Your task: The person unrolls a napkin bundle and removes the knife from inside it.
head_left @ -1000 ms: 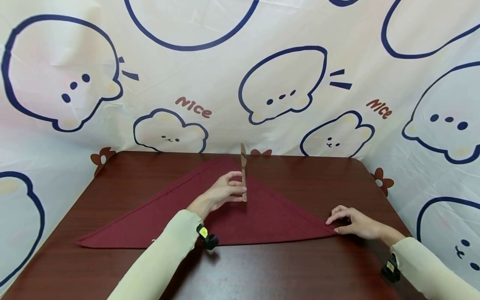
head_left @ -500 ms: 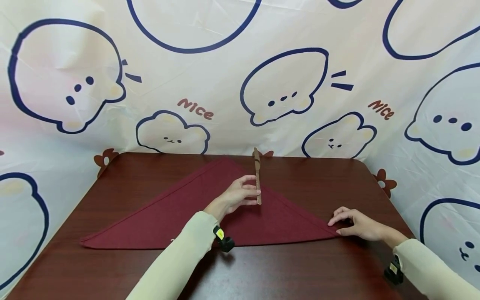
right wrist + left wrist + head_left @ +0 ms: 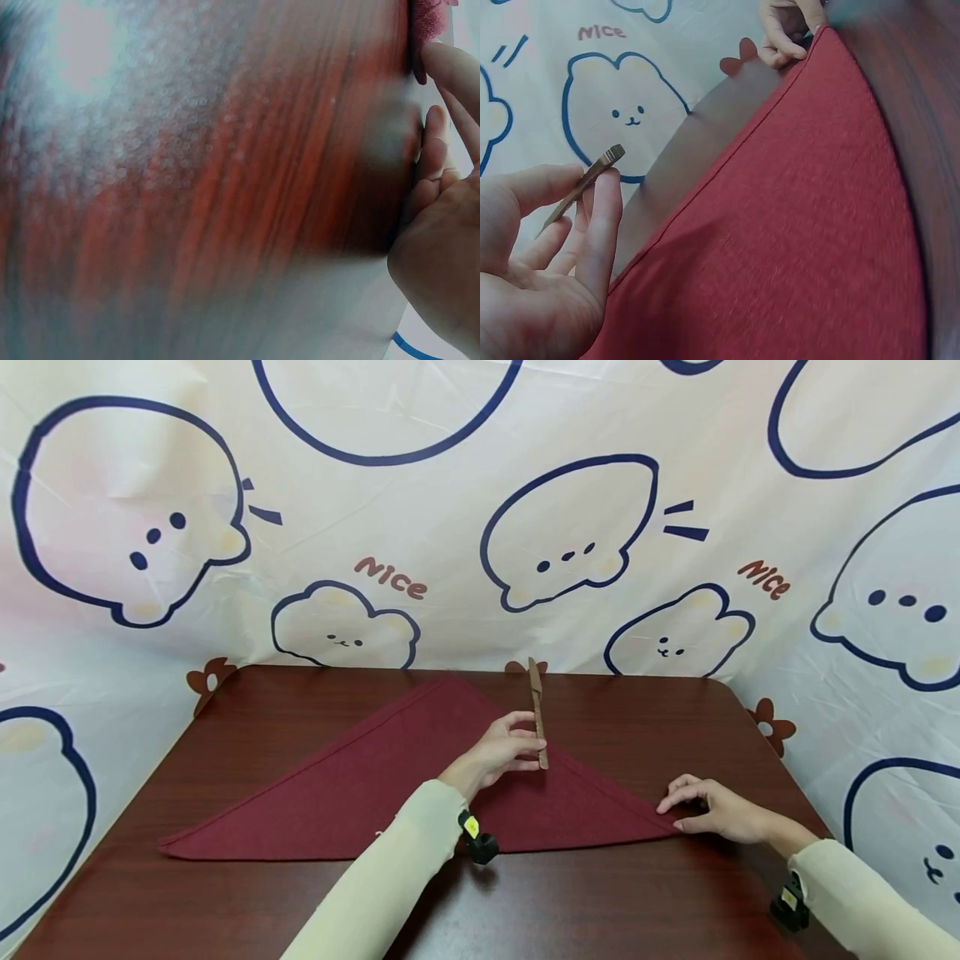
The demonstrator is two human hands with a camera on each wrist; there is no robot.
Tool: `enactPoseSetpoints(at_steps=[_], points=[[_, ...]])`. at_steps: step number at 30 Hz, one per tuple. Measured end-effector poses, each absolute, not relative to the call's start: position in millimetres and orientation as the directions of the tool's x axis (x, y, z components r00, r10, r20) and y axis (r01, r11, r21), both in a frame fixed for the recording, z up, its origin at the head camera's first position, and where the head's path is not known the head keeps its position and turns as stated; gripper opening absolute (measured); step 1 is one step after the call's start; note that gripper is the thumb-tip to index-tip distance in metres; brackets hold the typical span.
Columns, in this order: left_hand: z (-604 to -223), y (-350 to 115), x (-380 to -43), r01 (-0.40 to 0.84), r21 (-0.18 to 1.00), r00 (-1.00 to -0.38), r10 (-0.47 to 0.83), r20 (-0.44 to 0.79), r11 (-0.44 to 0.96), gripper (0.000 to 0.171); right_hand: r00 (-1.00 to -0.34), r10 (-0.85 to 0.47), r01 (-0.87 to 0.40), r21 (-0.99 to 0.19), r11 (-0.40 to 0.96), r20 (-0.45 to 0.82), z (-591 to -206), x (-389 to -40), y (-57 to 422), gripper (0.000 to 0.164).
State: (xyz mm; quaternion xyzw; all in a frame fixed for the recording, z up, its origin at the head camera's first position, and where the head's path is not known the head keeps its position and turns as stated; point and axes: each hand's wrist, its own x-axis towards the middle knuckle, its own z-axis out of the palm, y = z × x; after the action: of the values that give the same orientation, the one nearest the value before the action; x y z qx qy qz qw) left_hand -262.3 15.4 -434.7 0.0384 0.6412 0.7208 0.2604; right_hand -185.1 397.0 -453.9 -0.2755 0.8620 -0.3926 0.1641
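A dark red cloth napkin (image 3: 375,777), folded into a triangle, lies on the table with its long edge toward me. Above its right half, my left hand (image 3: 498,753) holds a slim gold-brown table knife (image 3: 537,714) upright by the handle, between thumb and fingers. The left wrist view shows the handle end of that knife (image 3: 592,178) between the fingertips. At the napkin's right corner, my right hand (image 3: 716,810) pinches the cloth between thumb and forefinger. In the right wrist view, only a bit of the napkin (image 3: 430,21) shows beside the thumb.
The brown wooden table (image 3: 600,910) has rounded far corners. A pale printed curtain (image 3: 450,527) hangs along its back and sides. A small black camera sits on each wrist (image 3: 480,843).
My left hand has moved to the right over the napkin, carrying the knife with it. The right hand stays at the napkin's right corner.
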Motion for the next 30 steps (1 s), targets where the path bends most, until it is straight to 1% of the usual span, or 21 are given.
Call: enactPoseSetpoints(at_steps=[7, 17, 25, 30], points=[[-438.0, 34.7, -260.6, -0.349, 0.936, -0.858, 0.419, -0.298, -0.049, 0.059, -0.793, -0.604, -0.331, -0.771, 0.544, -0.085, -454.1, -185.0, 395.4, 0.021], [-441.0, 62.8, -257.7, -0.357, 0.929, -0.871, 0.394, -0.294, -0.095, 0.056, -0.779, -0.623, -0.341, -0.788, 0.512, -0.067, -452.2, -185.1, 394.8, 0.021], [-437.9, 75.7, -260.7, -0.352, 0.935, -0.866, 0.397, -0.305, -0.05, 0.058, -0.795, -0.601, -0.333, -0.771, 0.543, -0.081, -450.4, -184.9, 397.9, 0.02], [-436.8, 82.3, -261.7, -0.379, 0.924, -0.862, 0.383, -0.331, -0.054, 0.057, -0.791, -0.606, -0.333, -0.772, 0.542, -0.085, -451.6, -185.4, 397.4, 0.021]])
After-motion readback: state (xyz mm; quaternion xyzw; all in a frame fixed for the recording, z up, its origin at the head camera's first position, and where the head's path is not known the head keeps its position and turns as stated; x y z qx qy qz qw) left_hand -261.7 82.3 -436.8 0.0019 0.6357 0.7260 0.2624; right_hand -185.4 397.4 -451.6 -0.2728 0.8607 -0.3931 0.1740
